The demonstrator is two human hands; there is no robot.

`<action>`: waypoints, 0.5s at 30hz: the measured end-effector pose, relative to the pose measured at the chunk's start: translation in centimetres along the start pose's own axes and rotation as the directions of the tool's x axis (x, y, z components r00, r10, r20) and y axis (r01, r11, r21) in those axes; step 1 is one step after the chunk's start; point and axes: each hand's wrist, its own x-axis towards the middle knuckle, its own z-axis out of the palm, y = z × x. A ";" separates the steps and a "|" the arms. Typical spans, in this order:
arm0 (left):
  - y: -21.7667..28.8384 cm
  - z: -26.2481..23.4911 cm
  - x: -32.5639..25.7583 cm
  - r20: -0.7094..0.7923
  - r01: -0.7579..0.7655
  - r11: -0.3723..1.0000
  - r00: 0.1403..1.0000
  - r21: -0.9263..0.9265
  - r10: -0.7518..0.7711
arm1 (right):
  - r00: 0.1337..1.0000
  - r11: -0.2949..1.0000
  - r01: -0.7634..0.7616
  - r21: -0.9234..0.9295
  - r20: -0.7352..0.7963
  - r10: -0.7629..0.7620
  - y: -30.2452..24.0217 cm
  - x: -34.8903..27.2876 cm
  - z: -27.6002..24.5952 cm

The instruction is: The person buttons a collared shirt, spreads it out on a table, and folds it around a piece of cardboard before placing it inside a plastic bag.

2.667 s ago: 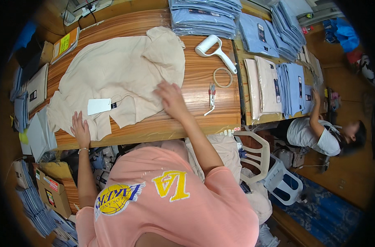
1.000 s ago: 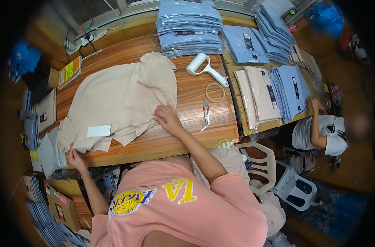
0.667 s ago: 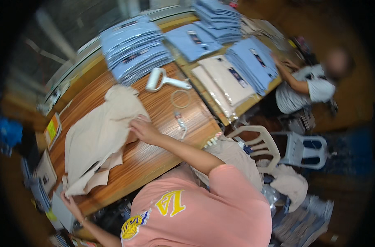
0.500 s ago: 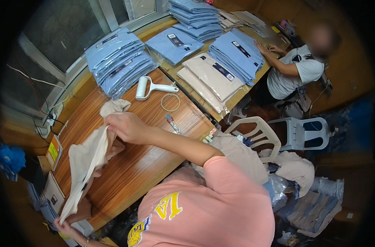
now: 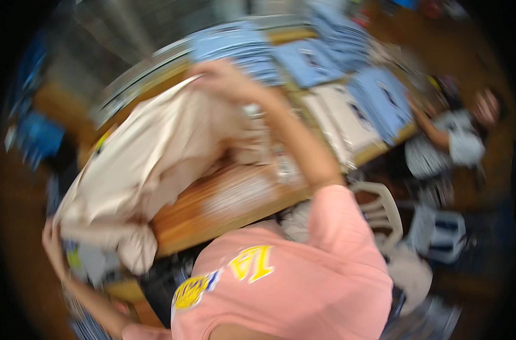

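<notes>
A beige shirt (image 5: 150,147) hangs stretched between my two hands above the wooden table (image 5: 235,204). My right hand (image 5: 221,75) is closed on one top corner of it, at the far side near the window. Lower down at the left, my left hand (image 5: 52,241) grips the other corner. The cloth droops in folds, and a bunched end hangs over the table's front edge near my left hand. Motion blurs the picture, and the shirt hides much of the tabletop.
Stacked blue shirts in clear bags (image 5: 232,48) stand by the window. Bagged beige shirts (image 5: 343,119) and more blue ones (image 5: 379,102) lie on the adjoining table. A co-worker (image 5: 445,136) sits beyond at the right. Plastic chairs (image 5: 377,209) stand right of me.
The shirt has gone from bunched and narrow to spread wide. My right hand has risen toward the window stack, my left hand has moved up and left, and the view has shifted.
</notes>
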 end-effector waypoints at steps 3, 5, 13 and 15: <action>5.1 -0.3 -1.8 -0.066 -0.107 0.994 0.992 -0.008 0.106 | 0.984 0.997 0.037 -0.061 -0.172 -0.047 -2.4 0.3 -1.7; 5.0 1.3 0.8 -0.120 -0.214 0.976 0.969 0.041 0.218 | 0.989 0.989 0.124 0.076 -0.091 -0.117 -1.5 1.4 -4.0; 3.6 -5.7 2.7 -0.251 -0.132 0.961 0.966 -0.244 0.069 | 0.932 0.996 -0.002 -0.089 0.361 0.034 -10.1 3.8 -4.4; 2.1 -8.2 5.1 -0.318 -0.250 0.917 0.936 -0.311 0.147 | 0.943 0.976 0.039 -0.213 0.332 0.035 -10.3 4.6 -5.5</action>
